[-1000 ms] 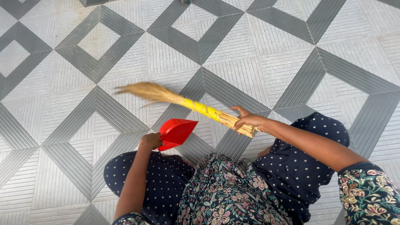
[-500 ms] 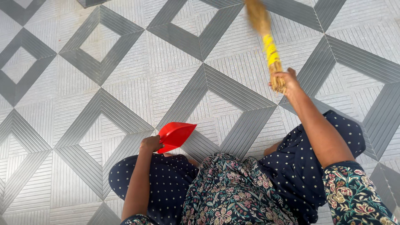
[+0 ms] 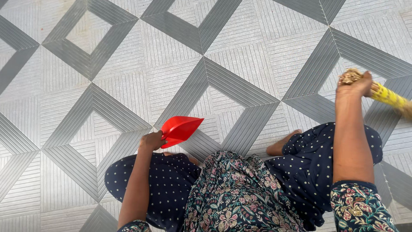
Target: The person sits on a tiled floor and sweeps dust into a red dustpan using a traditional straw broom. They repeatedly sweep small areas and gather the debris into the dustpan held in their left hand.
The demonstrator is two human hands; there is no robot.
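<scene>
I am squatting on a tiled floor. My left hand (image 3: 152, 140) grips the handle of a red plastic dustpan (image 3: 182, 128), which rests low on the floor just ahead of my left knee. My right hand (image 3: 354, 86) is stretched out to the right and closed around the bound end of a straw hand broom (image 3: 385, 95) wrapped in yellow tape. The broom points right, and its bristles run off the right edge of the view.
The floor (image 3: 240, 51) is grey and white ribbed tile in a diamond pattern. My knees in dark dotted trousers (image 3: 309, 159) and a floral top fill the bottom. A bare foot (image 3: 281, 147) shows between them.
My right hand has swung the broom from the left near the dustpan, up past the top, and over to the far right. The dustpan and my left hand stayed put.
</scene>
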